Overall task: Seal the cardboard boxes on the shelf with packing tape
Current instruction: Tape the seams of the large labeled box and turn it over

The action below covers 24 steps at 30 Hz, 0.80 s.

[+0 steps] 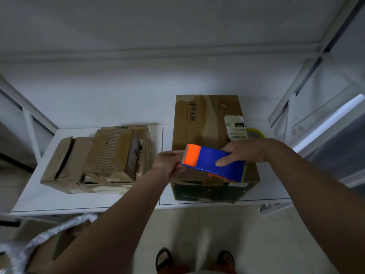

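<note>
1. Gripping the blue body of the tape dispenser (pixel 215 164), the right hand (pixel 245 153) has its thumb laid across the top face and its fingers curled round the far edge.
2. The dispenser hangs just above the near part of the tall cardboard box (pixel 209 135), with its orange toothed end pointing toward the left hand (pixel 169 163).
3. The left hand sits right at that orange end, fingers bunched together as if pinching at the blade; whether tape lies between the fingertips cannot be told.
4. Under both hands, the tall box stands on the white shelf (pixel 79 200), its top flaps closed, and a white shipping label (pixel 235 128) is stuck just beyond the right hand.
5. Beyond the right wrist, a yellowish roll of tape (pixel 255 133) peeks out behind the box's far corner.
6. Well off to the outer side of the left hand, a battered low cardboard box (pixel 96 161) lies on the same shelf, its flaps torn and partly raised.
7. Below the forearms, tiled floor shows with two sandalled feet (pixel 164 260), and crumpled clear plastic (pixel 51 236) lies under the shelf edge on the left arm's side.
</note>
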Each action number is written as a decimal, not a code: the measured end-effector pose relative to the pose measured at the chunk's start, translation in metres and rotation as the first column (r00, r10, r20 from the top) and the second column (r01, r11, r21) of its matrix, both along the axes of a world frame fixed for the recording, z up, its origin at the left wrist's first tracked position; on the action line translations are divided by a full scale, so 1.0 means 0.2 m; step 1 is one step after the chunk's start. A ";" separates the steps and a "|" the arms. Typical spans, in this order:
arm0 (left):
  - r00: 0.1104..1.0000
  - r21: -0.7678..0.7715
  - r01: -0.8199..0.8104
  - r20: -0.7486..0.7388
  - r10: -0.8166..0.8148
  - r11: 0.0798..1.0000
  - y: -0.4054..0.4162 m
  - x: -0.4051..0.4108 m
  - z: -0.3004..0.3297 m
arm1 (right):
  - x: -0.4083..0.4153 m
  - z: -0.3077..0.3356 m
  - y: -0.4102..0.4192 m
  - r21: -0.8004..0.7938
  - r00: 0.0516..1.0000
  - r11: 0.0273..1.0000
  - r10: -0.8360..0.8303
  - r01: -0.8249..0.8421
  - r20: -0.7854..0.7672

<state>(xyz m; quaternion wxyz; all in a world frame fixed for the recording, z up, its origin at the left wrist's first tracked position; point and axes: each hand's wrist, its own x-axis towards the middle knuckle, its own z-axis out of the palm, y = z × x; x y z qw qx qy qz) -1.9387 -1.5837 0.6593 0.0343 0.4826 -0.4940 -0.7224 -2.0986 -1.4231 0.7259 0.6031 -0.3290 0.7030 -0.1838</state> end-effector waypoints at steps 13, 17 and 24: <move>0.934 -0.202 -0.293 0.147 0.325 0.934 0.01 0.21 -0.22 | 0.06 -0.09 -0.16 0.181 0.971 0.976 0.152 -0.118 -0.184; 0.917 -0.223 -0.339 0.137 0.374 0.914 0.04 0.21 -0.24 | 0.08 -0.09 -0.20 0.209 0.959 0.965 0.199 -0.156 -0.203; 0.894 -0.260 -0.363 0.173 0.413 0.895 0.03 0.23 -0.31 | 0.12 -0.13 -0.29 0.256 0.940 0.949 0.248 -0.186 -0.234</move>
